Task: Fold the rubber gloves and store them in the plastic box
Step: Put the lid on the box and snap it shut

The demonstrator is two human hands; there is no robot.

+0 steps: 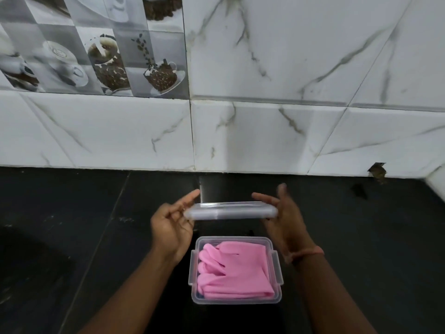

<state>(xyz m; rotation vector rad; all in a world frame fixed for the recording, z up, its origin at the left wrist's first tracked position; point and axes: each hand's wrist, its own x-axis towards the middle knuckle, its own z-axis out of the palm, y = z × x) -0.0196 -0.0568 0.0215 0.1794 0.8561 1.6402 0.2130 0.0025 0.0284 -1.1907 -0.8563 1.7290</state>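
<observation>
Two bare forearms reach forward from the bottom edge. Between them, on the black stone counter (72, 213), sits the clear rectangular plastic box (235, 301), holding the folded pink rubber gloves (236, 271), fingers pointing left. Above it, the left hand (172, 222) and right hand (280, 213) pinch the ends of the clear flat lid (230, 210), long axis left to right, held level.

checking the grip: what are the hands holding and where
Both hands hold the clear lid by its short ends: left hand, right hand.
</observation>
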